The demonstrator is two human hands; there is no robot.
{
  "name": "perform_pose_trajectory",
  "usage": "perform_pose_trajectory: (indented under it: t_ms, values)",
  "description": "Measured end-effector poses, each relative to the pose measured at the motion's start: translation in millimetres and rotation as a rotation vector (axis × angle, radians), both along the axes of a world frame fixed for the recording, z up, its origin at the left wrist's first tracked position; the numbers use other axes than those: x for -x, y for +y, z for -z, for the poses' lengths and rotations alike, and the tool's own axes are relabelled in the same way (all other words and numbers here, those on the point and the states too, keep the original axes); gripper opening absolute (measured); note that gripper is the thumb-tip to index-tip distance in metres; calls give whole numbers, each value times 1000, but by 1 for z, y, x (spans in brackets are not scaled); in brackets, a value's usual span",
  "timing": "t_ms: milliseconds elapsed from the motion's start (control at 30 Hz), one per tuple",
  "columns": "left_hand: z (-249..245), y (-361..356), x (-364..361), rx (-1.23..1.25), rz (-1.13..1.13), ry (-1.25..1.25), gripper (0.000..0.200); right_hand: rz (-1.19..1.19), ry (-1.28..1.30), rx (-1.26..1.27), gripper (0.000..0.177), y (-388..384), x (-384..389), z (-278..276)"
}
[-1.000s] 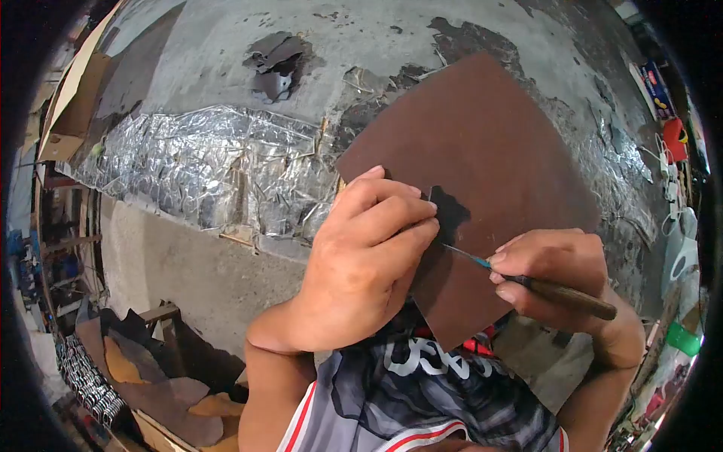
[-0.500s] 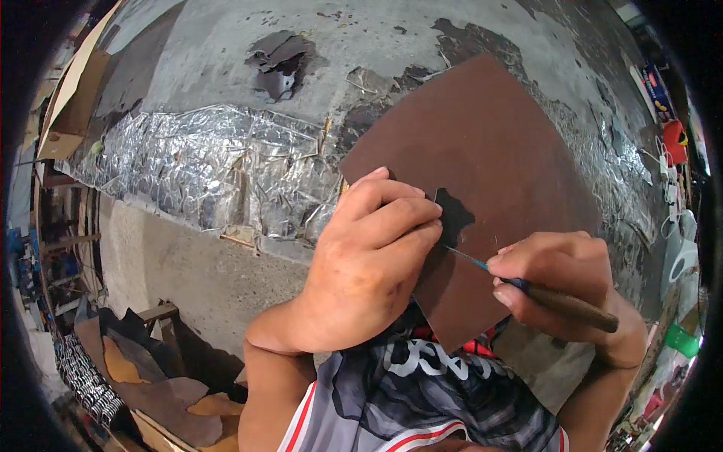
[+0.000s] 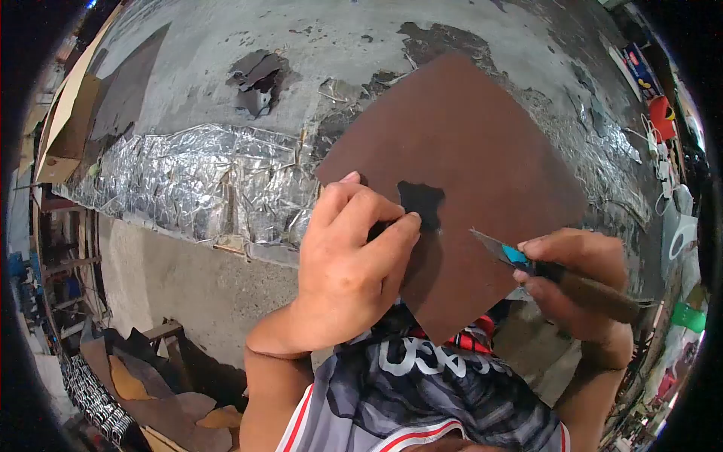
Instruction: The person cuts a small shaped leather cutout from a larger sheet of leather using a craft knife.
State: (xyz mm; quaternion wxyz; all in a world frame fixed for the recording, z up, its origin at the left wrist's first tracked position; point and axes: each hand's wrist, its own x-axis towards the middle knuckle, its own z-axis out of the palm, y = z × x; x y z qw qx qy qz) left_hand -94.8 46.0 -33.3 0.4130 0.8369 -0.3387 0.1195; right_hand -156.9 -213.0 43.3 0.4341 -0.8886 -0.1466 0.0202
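Observation:
A large brown sheet [image 3: 482,151], leather-like, lies across the table edge, its near corner reaching my shirt. On it is a small black hide-shaped piece [image 3: 422,202] with curved edges. My left hand [image 3: 350,252] rests on the sheet with fingers curled, thumb and fingertips closed on the near left side of the black piece; that part of it is hidden. My right hand [image 3: 576,271] grips a craft knife [image 3: 606,295] with a brown handle, turquoise wrapping and a thin pointed blade. The blade tip points toward the black piece, apart from it.
Silver tape [image 3: 203,177] covers the worn table edge. Torn dark scraps [image 3: 258,79] lie farther back. A cardboard box [image 3: 71,128] stands at left, with leather offcuts [image 3: 151,392] below. At right are a red object [image 3: 661,119] and a green one [image 3: 687,316].
The knife tip has moved away from the black piece's edge, to the right, and the blade shows more broadly. The black piece appears turned and more exposed. The view has shifted slightly.

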Motion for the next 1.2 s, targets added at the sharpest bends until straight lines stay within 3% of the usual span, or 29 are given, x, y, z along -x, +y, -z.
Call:
perform_pose_trajectory:
  t_ms: [167, 433, 600, 767, 1200]
  values:
    - [0, -1, 2, 21, -11, -12, 24, 51, -72, -38, 34, 16, 5, 22]
    - [-5, -2, 2, -49, 0, -8, 24, 132, -268, 228, 33, 40, 10, 18]
    - [-4, -1, 2, -123, 33, -35, 24, 272, -263, 187, 35, 54, 18, 32]
    - [-4, 1, 1, -175, 60, -47, 24, 231, -371, 254, 38, 57, 16, 37]
    - [-6, 1, 0, -250, 85, -56, 32, 168, -406, 149, 41, 59, 12, 43]
